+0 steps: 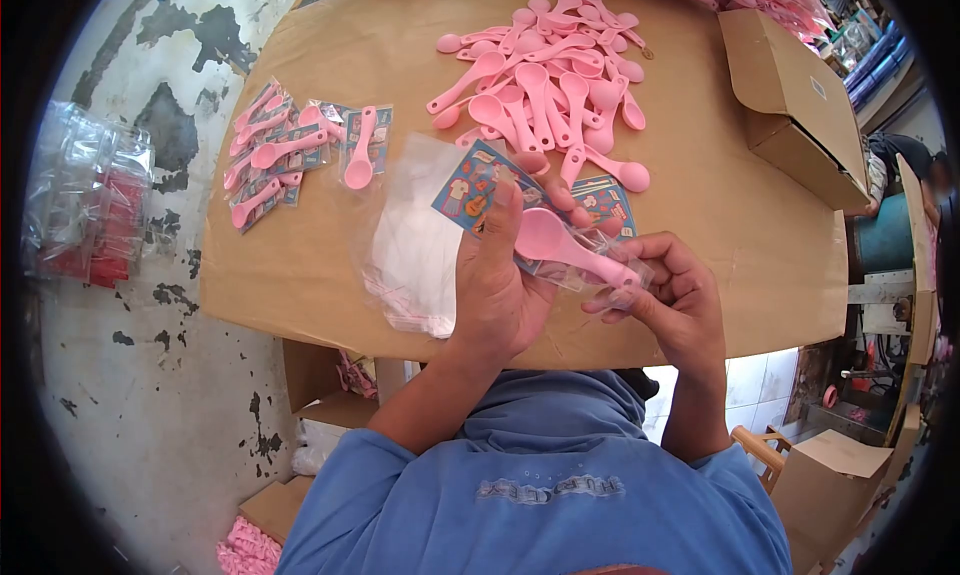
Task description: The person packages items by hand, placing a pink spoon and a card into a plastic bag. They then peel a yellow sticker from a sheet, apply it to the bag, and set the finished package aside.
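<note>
Item 1: pink spoon [572,252], 1 pc., betw. the hands, bowl twd L hand [507,275], handle end twd R hand [672,295]; clear film shows round the handle. From my remote post I'd log it as light, fairly stiff, prob. plastic, smooth so a bit slippery, not v. fragile. Best hold, I'd say: mid-handle or bowl rim, w/ light pressure. Item 2: printed card [468,188], thin, bendy, prone to creasing; L hand has it under the thumb, fingers spread behind; hold flat by edges. R hand: narrow pinch on film at handle end; film flimsy, slick, prob. tears if yanked. Adj. stock: clear bags [415,240], stacked just left of L hand; more cards [610,203] just beyond R hand; loose spoons [560,75], heaped beyond both hands; packed spoons [285,153], well left of L hand. All stock on brown-covered worktop [765,275].
</note>
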### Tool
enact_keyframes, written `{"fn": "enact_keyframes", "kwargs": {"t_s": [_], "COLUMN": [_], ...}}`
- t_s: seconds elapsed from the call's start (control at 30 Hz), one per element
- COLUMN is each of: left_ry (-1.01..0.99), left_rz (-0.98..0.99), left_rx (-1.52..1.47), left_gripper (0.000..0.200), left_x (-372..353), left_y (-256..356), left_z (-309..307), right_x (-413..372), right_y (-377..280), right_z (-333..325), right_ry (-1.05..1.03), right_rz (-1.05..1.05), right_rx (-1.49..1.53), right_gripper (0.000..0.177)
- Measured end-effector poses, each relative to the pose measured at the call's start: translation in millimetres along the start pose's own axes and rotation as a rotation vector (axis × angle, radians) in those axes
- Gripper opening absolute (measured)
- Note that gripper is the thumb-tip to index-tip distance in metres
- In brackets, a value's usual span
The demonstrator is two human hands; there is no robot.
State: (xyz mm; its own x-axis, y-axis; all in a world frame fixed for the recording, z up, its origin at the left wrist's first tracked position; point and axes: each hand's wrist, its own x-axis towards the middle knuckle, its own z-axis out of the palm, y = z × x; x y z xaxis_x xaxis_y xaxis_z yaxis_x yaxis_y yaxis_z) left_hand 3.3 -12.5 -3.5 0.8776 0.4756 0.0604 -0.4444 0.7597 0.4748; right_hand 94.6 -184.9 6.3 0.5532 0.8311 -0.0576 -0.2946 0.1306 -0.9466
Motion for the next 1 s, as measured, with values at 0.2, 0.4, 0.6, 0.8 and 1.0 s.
{"fn": "enact_keyframes", "kwargs": {"t_s": [0.2, 0.4, 0.6, 0.8, 1.0], "left_ry": [-0.015, -0.019, -0.029, -0.031, -0.004], "left_rz": [-0.001, 0.023, -0.027, -0.116, -0.207], "left_rx": [-0.009, 0.143, -0.031, -0.047, -0.006], "left_gripper": [0.045, 0.043, 0.039, 0.039, 0.039], "left_x": [-3.6, -5.5, -1.8, -7.2, -16.5], "left_y": [-4.1, -4.6, 1.4, -2.3, -11.2], "left_z": [0.7, 8.7, -7.1, -0.5, 5.4], "right_x": [1.9, -3.3, -12.6, -6.0, 2.0], "right_y": [11.6, 12.2, -1.2, 17.7, 29.7], "right_z": [7.9, 10.6, 2.8, -5.3, 4.3], "right_ry": [0.062, 0.059, -0.155, -0.075, 0.140], "right_rz": [-0.090, 0.011, 0.091, -0.057, -0.177], "right_rx": [-0.080, -0.075, 0.014, -0.039, -0.230], "right_gripper": [0.025, 0.026, 0.045, 0.036, 0.035]}}
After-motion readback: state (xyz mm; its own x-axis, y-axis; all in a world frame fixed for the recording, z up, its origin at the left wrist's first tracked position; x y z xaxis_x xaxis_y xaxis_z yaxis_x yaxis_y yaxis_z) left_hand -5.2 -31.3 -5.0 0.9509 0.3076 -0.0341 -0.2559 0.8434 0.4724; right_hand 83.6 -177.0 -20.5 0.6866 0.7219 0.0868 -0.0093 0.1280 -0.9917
